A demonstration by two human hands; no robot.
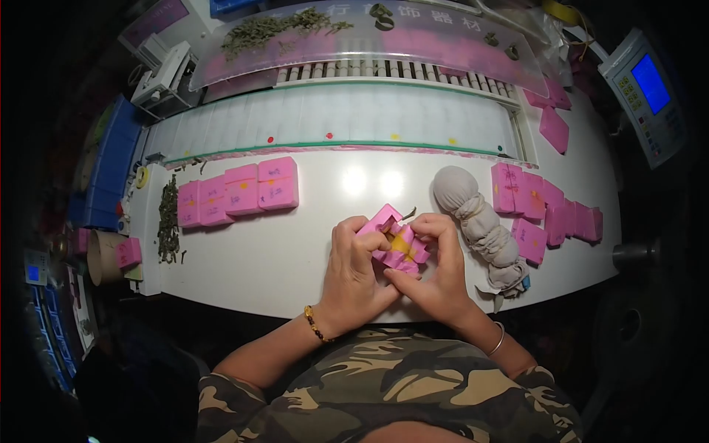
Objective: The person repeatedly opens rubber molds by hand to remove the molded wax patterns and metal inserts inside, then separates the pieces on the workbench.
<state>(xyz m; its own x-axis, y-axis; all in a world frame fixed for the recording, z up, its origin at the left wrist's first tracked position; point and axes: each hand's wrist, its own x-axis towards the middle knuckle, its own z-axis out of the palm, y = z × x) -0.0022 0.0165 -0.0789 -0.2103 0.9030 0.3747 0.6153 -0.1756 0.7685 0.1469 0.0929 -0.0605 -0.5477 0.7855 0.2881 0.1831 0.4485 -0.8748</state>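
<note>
Both of my hands hold a pink rubber mould (399, 247) over the near middle of the white table. It is bent and spread apart, with a yellow patch showing in its middle. My left hand (354, 258) grips its left side, the fingers curled onto it. On the right side, my right hand (437, 258) pinches it between thumb and fingers. A small dark greenish piece (409, 213) sticks out by the mould's top edge; what it is I cannot tell. Close to my right hand lies a knotted pale cloth bundle (484, 225).
A row of pink blocks with handwriting (238, 193) stands left, beside a heap of dark green pieces (168, 221). More pink blocks (528, 192) lie right. Behind runs a long pale glass-like panel (332, 125) with coloured dots. A blue-screen device (650, 85) stands far right.
</note>
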